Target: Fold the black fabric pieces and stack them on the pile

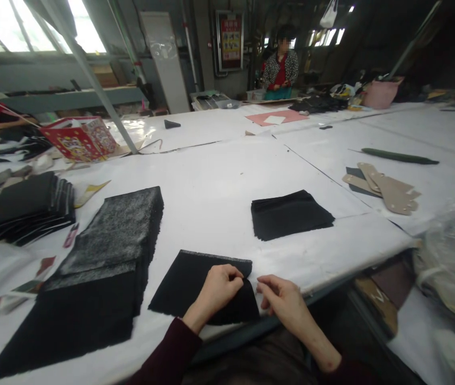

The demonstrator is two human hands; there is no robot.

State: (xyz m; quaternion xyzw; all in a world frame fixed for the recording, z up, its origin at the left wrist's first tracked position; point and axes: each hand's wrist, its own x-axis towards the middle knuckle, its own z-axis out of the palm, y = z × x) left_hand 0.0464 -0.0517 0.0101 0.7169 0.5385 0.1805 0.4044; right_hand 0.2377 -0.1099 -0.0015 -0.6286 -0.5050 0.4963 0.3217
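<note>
A black fabric piece lies before me at the table's front edge, with a thin grey strip along its far side. My left hand rests on it, fingers curled and pinching its right edge near the far corner. Just to the right of that edge is my right hand, its fingers bent and apart, with nothing visible between them. On the left, a long stack of black fabric spreads out, its upper part speckled grey. Beyond my hands sits a neat pile of black pieces.
Folded dark cloth is stacked at the far left, near a red patterned box and a slanted pole. Beige templates and a long green cucumber-like object lie to the right. A person stands across the white table.
</note>
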